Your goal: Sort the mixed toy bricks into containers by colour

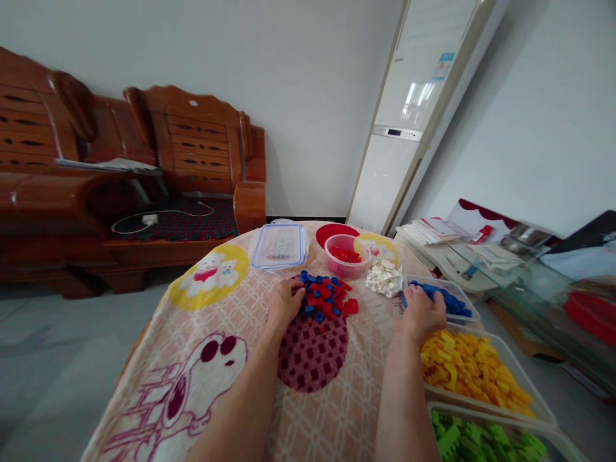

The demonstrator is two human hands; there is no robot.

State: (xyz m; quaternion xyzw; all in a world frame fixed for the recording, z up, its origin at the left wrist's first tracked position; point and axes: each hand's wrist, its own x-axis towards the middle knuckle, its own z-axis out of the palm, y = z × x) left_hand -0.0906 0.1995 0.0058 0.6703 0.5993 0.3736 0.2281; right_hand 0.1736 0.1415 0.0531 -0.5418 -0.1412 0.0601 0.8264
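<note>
My left hand (285, 303) is at the left edge of a loose pile of red and blue plastic building blocks (325, 296). Its fingers and thumb are curled together against the pile, and whatever lies between them is too small to make out. Over the left end of a clear container of blue blocks (452, 300) hovers my right hand (425, 311), fingers and thumb apart. No block shows in it, though its palm side is hidden. Behind the pile stands a round tub (342, 265) with red blocks inside. A heap of white pieces (384, 277) lies right of the tub.
Containers of yellow blocks (474, 369) and green blocks (481, 439) line the right side. At the back of the cloth-covered table (206, 359) lie a clear blue-edged lid (280, 246) and a red disc (334, 232). A cluttered glass-topped stand (510, 282) adjoins the right.
</note>
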